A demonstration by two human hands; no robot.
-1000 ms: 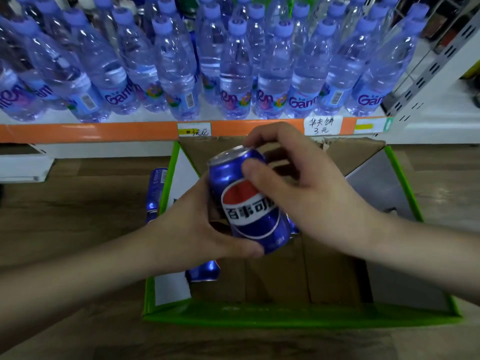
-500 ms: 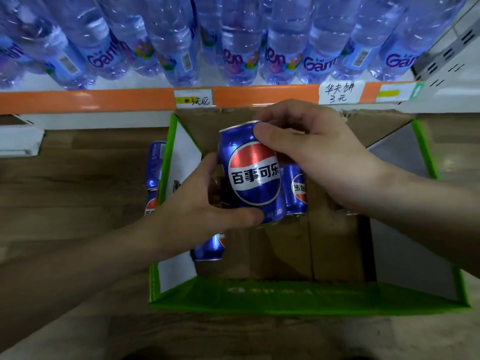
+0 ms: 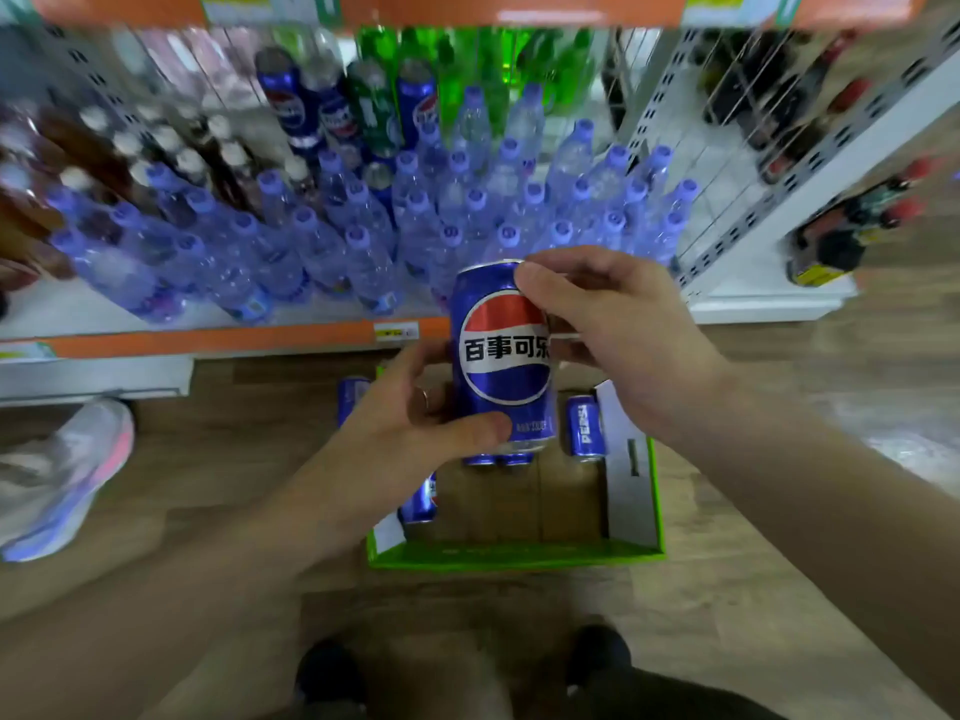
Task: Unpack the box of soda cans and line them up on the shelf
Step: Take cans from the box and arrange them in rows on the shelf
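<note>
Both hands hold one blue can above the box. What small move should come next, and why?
Probably lift the can up and forward toward the blue cans on the shelf. Left hand grips its base, right hand its top, and it is upright and clear of the box.

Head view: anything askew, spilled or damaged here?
No spill or damage visible. One oddity: a blue can sits on the floor outside the green box, by its left wall. The held can is upright, in the grip of both hands.
</note>
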